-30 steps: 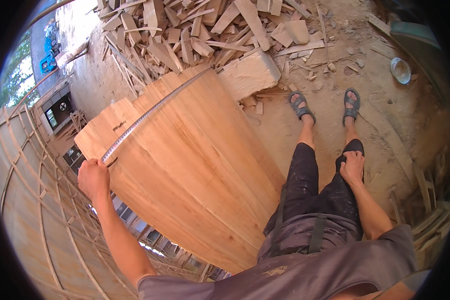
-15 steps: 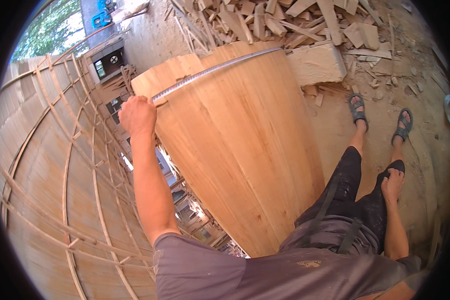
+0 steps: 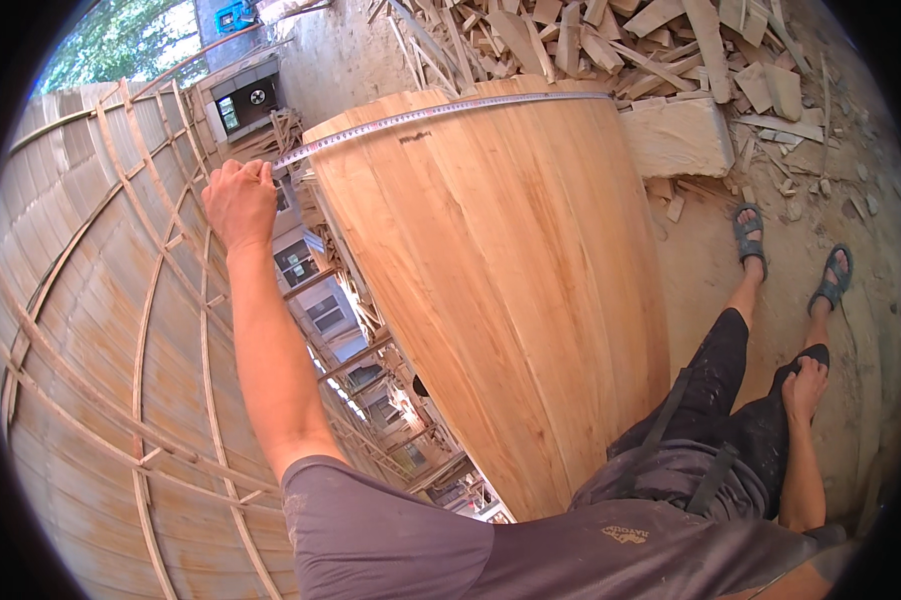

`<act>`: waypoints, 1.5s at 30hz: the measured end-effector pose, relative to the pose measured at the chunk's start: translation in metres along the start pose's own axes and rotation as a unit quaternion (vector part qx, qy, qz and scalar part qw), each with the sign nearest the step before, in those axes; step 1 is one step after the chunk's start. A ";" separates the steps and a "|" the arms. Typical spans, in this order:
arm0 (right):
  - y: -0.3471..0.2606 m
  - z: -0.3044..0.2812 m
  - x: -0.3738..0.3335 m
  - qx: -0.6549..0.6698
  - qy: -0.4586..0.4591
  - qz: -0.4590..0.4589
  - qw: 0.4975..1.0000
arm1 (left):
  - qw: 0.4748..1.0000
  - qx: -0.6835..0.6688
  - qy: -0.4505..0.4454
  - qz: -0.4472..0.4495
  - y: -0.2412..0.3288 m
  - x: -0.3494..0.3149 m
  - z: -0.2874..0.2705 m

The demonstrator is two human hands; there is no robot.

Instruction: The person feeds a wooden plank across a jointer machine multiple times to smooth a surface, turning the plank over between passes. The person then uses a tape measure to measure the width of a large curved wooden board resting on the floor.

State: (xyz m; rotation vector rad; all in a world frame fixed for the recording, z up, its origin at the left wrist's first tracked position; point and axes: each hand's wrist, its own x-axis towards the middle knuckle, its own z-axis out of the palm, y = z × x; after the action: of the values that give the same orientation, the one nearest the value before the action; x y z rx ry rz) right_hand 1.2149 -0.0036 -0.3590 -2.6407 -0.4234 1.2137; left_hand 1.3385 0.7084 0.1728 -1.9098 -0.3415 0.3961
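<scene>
My left hand (image 3: 240, 205) is closed round one end of a tape measure (image 3: 420, 116), out past the left edge of a wide wooden panel (image 3: 490, 300). The pale blade stretches across the panel close to its far end and reaches the far right corner. Several joined planks with visible grain make up the panel, and its far edge is uneven. My right hand (image 3: 803, 388) is down by the knee, against the dark shorts (image 3: 695, 375), its fingers bent closed. What those fingers hold, if anything, is hidden.
Scrap wood (image 3: 650, 50) lies heaped beyond the panel. A thick pale block (image 3: 678, 136) sits at the panel's far right corner. Corrugated sheeting with wooden battens (image 3: 100, 350) fills the left side. My sandalled feet (image 3: 748, 240) stand on the dusty ground at right.
My left hand has moved left, from the panel's edge to beyond it, with the tape now running past that edge. The panel appears shifted right in view. My right hand stays by the knee.
</scene>
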 end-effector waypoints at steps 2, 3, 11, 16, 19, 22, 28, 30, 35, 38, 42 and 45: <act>-0.003 0.001 0.001 -0.010 0.001 0.001 1.000 | 1.000 0.005 0.014 0.008 -0.002 0.001 0.008; -0.004 0.001 0.002 -0.015 0.002 0.001 1.000 | 1.000 0.009 0.022 0.010 -0.004 0.001 0.013; -0.007 0.006 0.006 -0.017 -0.006 0.004 1.000 | 0.998 -0.002 0.065 0.016 -0.006 0.001 0.034; -0.015 0.002 0.007 -0.030 -0.014 0.013 0.999 | 0.996 -0.003 0.084 0.025 -0.007 0.002 0.040; -0.020 -0.003 0.007 -0.031 -0.024 0.019 0.999 | 0.996 -0.002 0.086 0.026 -0.006 0.002 0.041; -0.025 -0.008 0.011 -0.031 -0.032 0.017 0.999 | 0.996 0.004 0.084 0.025 -0.008 -0.003 0.043; -0.022 -0.004 0.010 -0.027 -0.021 0.012 0.999 | 0.994 -0.001 0.106 0.029 -0.007 -0.001 0.044; -0.017 -0.003 0.009 -0.027 -0.015 0.010 0.999 | 0.995 -0.001 0.098 0.025 -0.006 -0.002 0.042; -0.013 -0.008 0.007 -0.048 -0.019 0.016 0.999 | 0.992 -0.047 0.113 0.028 0.000 -0.002 0.040; -0.011 -0.011 0.011 -0.051 -0.018 0.015 0.998 | 0.985 -0.127 0.100 0.056 0.031 -0.003 0.017; -0.003 -0.028 0.010 0.014 0.005 -0.010 1.000 | 0.989 -0.149 0.014 0.018 0.098 -0.024 -0.044; 0.024 -0.034 0.008 0.116 0.032 -0.076 0.990 | 0.974 -0.221 -0.047 -0.035 0.136 -0.066 -0.050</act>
State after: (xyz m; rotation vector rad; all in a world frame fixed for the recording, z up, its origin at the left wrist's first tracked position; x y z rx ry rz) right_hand 1.2495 -0.0259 -0.3500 -2.3964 -0.4354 1.0605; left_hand 1.3070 0.5908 0.0709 -2.3087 -0.5973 0.3873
